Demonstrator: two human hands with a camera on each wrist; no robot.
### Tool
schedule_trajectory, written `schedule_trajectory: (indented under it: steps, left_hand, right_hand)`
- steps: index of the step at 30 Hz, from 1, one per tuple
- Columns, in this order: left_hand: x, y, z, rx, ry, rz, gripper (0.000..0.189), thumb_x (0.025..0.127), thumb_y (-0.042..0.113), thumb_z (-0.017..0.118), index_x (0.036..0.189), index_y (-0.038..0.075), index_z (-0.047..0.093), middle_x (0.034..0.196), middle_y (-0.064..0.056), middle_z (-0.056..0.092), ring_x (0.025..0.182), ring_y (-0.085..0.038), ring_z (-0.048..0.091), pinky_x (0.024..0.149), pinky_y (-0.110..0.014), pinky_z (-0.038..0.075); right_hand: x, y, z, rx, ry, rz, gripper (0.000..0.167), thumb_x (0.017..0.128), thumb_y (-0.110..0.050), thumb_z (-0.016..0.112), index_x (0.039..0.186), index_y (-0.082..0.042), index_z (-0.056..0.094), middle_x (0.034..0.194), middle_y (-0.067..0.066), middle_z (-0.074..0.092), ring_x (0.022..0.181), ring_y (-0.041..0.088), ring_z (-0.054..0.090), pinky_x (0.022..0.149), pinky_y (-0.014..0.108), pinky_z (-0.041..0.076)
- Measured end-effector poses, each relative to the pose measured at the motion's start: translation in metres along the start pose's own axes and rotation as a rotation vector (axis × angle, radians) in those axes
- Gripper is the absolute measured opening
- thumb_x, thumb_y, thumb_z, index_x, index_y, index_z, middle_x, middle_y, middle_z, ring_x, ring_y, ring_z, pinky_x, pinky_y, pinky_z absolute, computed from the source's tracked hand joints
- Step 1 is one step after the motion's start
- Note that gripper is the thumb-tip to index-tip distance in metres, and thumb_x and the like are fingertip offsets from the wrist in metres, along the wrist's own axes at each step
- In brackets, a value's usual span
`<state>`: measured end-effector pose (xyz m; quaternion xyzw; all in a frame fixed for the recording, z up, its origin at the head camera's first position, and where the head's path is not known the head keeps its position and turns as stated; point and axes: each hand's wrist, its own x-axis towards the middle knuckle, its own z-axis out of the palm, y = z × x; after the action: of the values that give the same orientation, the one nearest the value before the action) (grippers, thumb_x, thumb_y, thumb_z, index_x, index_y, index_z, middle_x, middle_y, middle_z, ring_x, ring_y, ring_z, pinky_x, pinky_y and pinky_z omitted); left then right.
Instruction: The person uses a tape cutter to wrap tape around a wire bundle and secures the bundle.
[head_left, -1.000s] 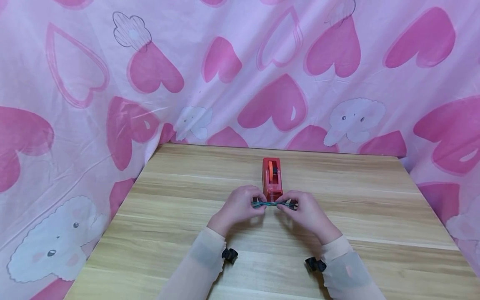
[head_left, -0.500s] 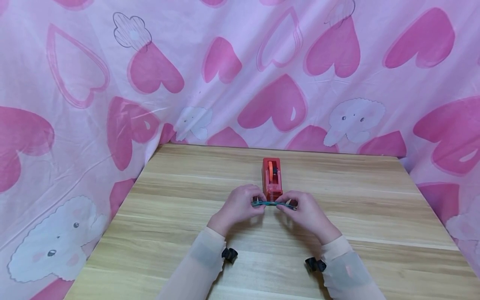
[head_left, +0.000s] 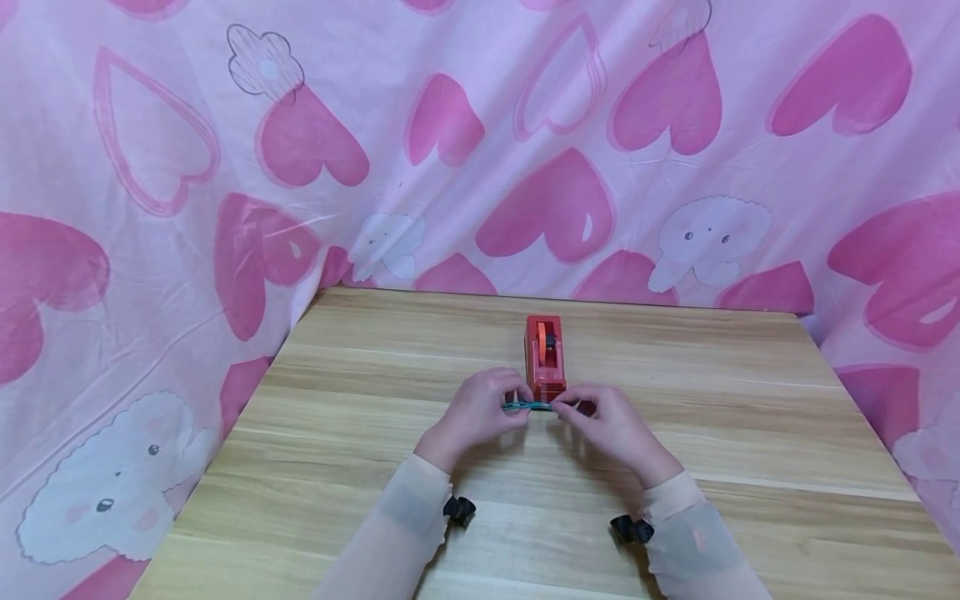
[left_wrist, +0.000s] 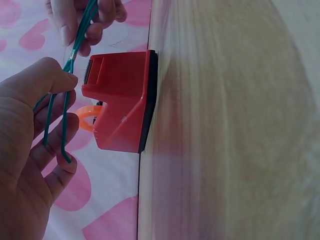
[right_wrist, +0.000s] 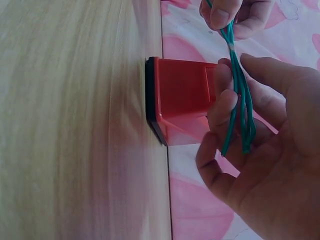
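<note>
A bundle of thin green wires (head_left: 534, 406) is stretched between my two hands, in front of a red tape dispenser (head_left: 544, 358). At its middle, a narrow light band of what looks like clear tape shows in the right wrist view. My left hand (head_left: 483, 408) pinches one side between thumb and fingers; loose wire ends (left_wrist: 65, 125) spread over its fingers. My right hand (head_left: 607, 421) holds the other side close to the band, and green strands (right_wrist: 242, 110) hang along its fingers. The dispenser's toothed cutter (left_wrist: 88, 72) is near the left thumb.
The dispenser holds an orange tape core (left_wrist: 89, 117) and stands on a wooden table (head_left: 375, 350). A pink curtain with hearts (head_left: 442, 117) rises behind the table and along its sides. Black wrist cameras (head_left: 459, 510) sit on both sleeves.
The wires' right ends, visible under the right hand earlier, are now out of sight behind its fingers in the head view. The right fingers have shifted slightly; the dispenser stays in place.
</note>
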<state>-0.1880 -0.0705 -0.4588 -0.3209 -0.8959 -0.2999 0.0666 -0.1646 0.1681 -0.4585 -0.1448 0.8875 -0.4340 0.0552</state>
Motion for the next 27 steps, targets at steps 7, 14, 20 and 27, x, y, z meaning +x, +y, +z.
schedule_trajectory:
  steps: [7, 14, 20, 27]
  left_hand:
    - [0.0008, 0.001, 0.0008, 0.001, 0.037, 0.036, 0.014, 0.084, 0.013, 0.083, 0.094, 0.019, 0.075, 0.094, 0.009, 0.07, 0.081, -0.011, 0.063, 0.075, -0.021, 0.05]
    - [0.0017, 0.0013, 0.0017, -0.011, 0.079, 0.056, 0.014, 0.084, 0.013, 0.084, 0.094, 0.018, 0.074, 0.098, 0.007, 0.073, 0.084, -0.017, 0.067, 0.077, -0.023, 0.052]
    - [0.0014, 0.0007, 0.0033, 0.002, 0.128, 0.113, 0.015, 0.083, 0.011, 0.085, 0.093, 0.018, 0.075, 0.098, 0.007, 0.074, 0.084, -0.01, 0.064, 0.078, -0.022, 0.054]
    - [0.0014, -0.0003, 0.0036, 0.001, 0.164, 0.153, 0.018, 0.082, 0.009, 0.086, 0.094, 0.018, 0.076, 0.099, 0.006, 0.075, 0.088, -0.011, 0.067, 0.082, -0.025, 0.056]
  right_hand:
    - [-0.0001, 0.0053, -0.0031, 0.14, -0.086, 0.079, 0.022, 0.104, -0.025, 0.062, 0.112, -0.01, 0.077, 0.097, 0.013, 0.076, 0.09, 0.023, 0.063, 0.076, 0.029, 0.05]
    - [0.0012, 0.0066, -0.0051, 0.252, -0.115, 0.132, 0.025, 0.104, -0.026, 0.063, 0.114, -0.007, 0.075, 0.099, 0.021, 0.074, 0.095, 0.03, 0.06, 0.078, 0.031, 0.048]
    - [0.0017, 0.0076, -0.0046, 0.357, -0.144, 0.146, 0.029, 0.104, -0.023, 0.062, 0.119, 0.0, 0.072, 0.104, 0.024, 0.074, 0.085, 0.023, 0.067, 0.079, 0.032, 0.056]
    - [0.0014, 0.0056, -0.0052, 0.422, -0.156, 0.171, 0.03, 0.104, -0.02, 0.062, 0.121, 0.004, 0.069, 0.104, 0.024, 0.075, 0.069, 0.012, 0.061, 0.068, 0.027, 0.054]
